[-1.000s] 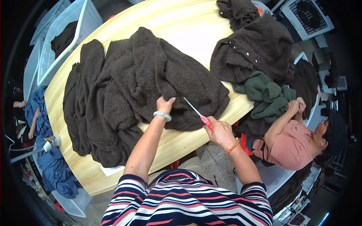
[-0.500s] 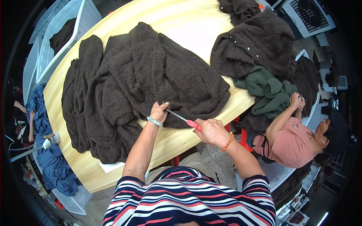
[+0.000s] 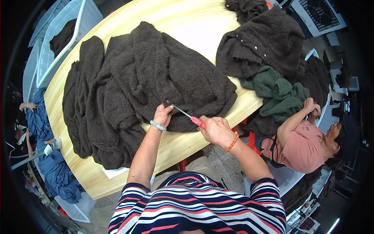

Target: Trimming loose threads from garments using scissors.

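Note:
A large dark brown knitted garment (image 3: 128, 74) lies bunched over the wooden table. At its near edge, my left hand (image 3: 162, 116) is closed in a pinch on the knit, thumb and forefinger beside a tool's tip. My right hand (image 3: 216, 130) grips the red handle of that tool (image 3: 197, 122), which has a thin straight metal shaft (image 3: 181, 110). The shaft slants up and left to the knit by my left fingertips; I cannot make out the shape of its tip.
Brown buttoned knitwear (image 3: 261, 43) and a green knit (image 3: 274, 87) lie at the right. A co-worker in a pink shirt (image 3: 302, 146) sits there. Blue cloth (image 3: 58, 171) and a clear plastic bin (image 3: 78, 37) are at the left of the wooden table (image 3: 187, 27).
Both hands have shifted slightly left. The dark blurred strand near the shaft no longer shows there, and the tool's tip is now at the knit beside my left fingers.

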Motion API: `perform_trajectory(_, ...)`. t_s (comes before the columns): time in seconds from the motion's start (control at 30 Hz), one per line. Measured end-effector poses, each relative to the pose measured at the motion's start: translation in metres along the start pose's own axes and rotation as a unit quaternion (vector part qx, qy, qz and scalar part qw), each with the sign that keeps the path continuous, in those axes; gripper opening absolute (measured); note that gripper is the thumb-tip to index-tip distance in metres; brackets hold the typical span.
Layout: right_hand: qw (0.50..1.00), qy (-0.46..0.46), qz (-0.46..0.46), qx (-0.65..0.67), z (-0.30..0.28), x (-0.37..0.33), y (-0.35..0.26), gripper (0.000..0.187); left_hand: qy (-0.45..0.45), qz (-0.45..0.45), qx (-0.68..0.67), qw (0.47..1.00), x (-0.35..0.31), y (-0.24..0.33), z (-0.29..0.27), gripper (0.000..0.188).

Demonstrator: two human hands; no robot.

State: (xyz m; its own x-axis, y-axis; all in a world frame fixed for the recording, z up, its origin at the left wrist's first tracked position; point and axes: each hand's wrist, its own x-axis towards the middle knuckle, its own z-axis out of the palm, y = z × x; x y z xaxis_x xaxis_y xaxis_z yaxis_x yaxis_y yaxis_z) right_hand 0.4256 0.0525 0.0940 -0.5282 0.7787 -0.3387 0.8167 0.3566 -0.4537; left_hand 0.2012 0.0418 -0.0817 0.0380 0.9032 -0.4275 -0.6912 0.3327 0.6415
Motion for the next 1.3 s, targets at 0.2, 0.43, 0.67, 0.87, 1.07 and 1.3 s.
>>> perform_trajectory(0.2,1.000,-0.022,-0.018,-0.005,0.005,0.001,0.004,0.018,-0.008,-0.005,0.006,1.000,0.002,-0.002,-0.006,0.032)
perform_trajectory(0.43,0.998,-0.051,-0.040,0.011,0.000,-0.007,0.014,0.021,0.006,-0.013,-0.019,1.000,-0.001,0.009,0.005,0.039)
perform_trajectory(0.67,0.998,0.031,-0.017,0.045,-0.011,0.006,0.014,0.018,0.185,0.175,0.149,0.956,0.032,0.029,0.022,0.054)
perform_trajectory(0.87,0.998,0.059,0.001,0.023,-0.012,0.029,0.009,0.016,0.124,0.152,0.135,0.971,0.052,0.026,0.006,0.018)
perform_trajectory(1.07,0.999,0.001,0.018,0.031,-0.023,0.034,0.017,0.019,0.133,0.124,0.073,0.981,0.042,0.021,0.010,0.009)
perform_trajectory(1.3,0.991,0.087,0.060,0.087,-0.009,0.041,0.057,0.021,0.149,0.141,0.063,0.977,0.008,0.075,0.038,0.006)
